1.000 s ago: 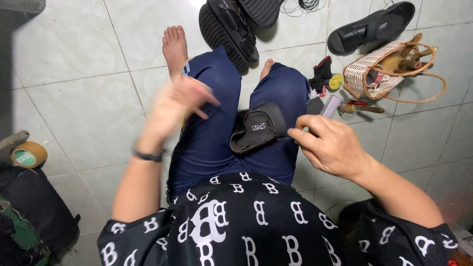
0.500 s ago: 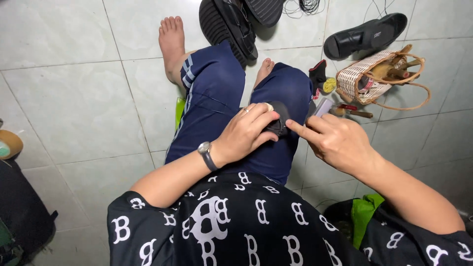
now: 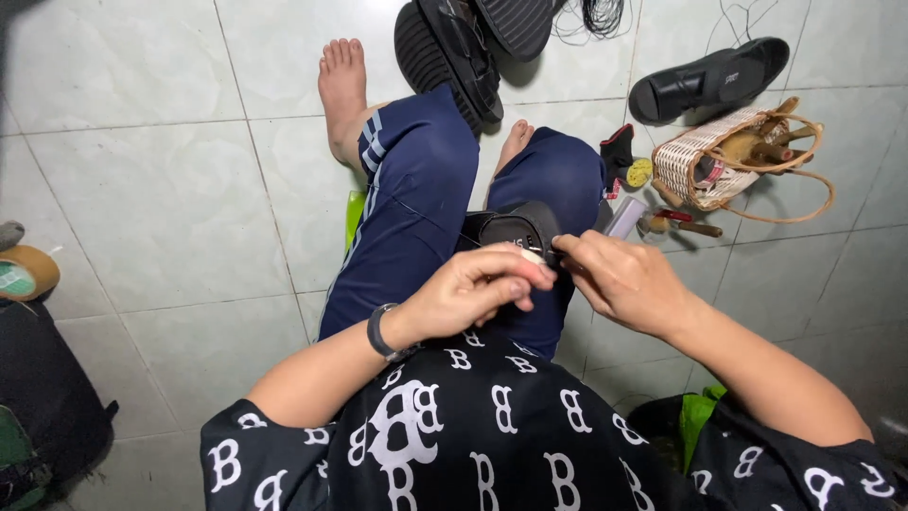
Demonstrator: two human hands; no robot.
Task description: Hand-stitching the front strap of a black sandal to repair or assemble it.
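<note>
A black sandal point(image 3: 511, 229) rests on my lap between my knees, over dark blue trousers. My left hand point(image 3: 473, 289), with a dark wristwatch, curls over the sandal's near edge and holds it. My right hand point(image 3: 624, 279) pinches something small at the sandal's edge, fingertips touching the left hand's thumb. A thin dark thread point(image 3: 426, 220) runs from the sandal across my left thigh. What the right fingertips pinch is too small to tell.
A woven basket point(image 3: 705, 161) with wooden-handled tools stands on the tiled floor at right, small tools point(image 3: 676, 222) beside it. Black sandals point(image 3: 463, 43) and a black shoe point(image 3: 709, 80) lie ahead by my bare feet. A tape roll point(image 3: 24, 273) and dark bag point(image 3: 47, 397) sit left.
My left hand came down from mid-air onto the sandal and now grips its near edge. My right hand stayed at the sandal's right side, fingertips closing in to meet the left.
</note>
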